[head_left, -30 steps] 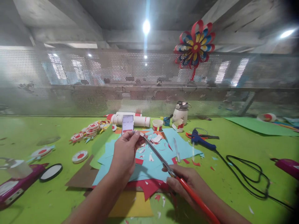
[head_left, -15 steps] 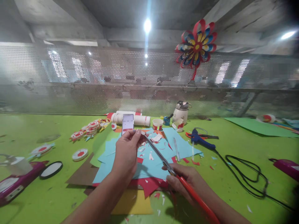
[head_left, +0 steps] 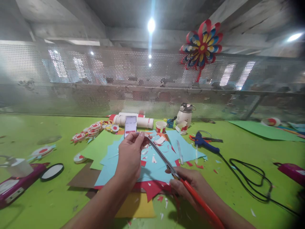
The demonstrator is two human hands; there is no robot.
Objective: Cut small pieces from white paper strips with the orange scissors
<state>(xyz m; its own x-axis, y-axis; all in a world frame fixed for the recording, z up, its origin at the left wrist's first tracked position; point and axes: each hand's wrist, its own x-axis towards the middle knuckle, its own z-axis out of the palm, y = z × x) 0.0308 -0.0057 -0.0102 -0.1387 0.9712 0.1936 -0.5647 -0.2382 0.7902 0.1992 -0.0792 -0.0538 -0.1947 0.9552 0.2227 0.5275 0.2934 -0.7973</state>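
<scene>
My right hand (head_left: 189,186) grips the red handles of long scissors (head_left: 160,155), whose blades point up and to the left over a pile of blue paper sheets (head_left: 152,162). My left hand (head_left: 130,156) is raised over the pile, its fingertips pinching a small paper scrap (head_left: 144,136) right at the scissors' tip. Red paper (head_left: 152,190) and yellow paper (head_left: 135,208) lie under the blue sheets. A phone (head_left: 130,124) stands upright just behind my left fingers.
Green table (head_left: 238,178) with a blue glue gun (head_left: 205,142) and its black cable (head_left: 252,181) on the right. Red-and-white paper discs (head_left: 91,131), white rolls (head_left: 138,121), a small cup (head_left: 161,127) and a white bottle (head_left: 184,115) stand behind. Pink case (head_left: 14,186) at left.
The green sheet left of the blue pile has flattened and spread left over a paper disc. My hands and the scissors have barely shifted.
</scene>
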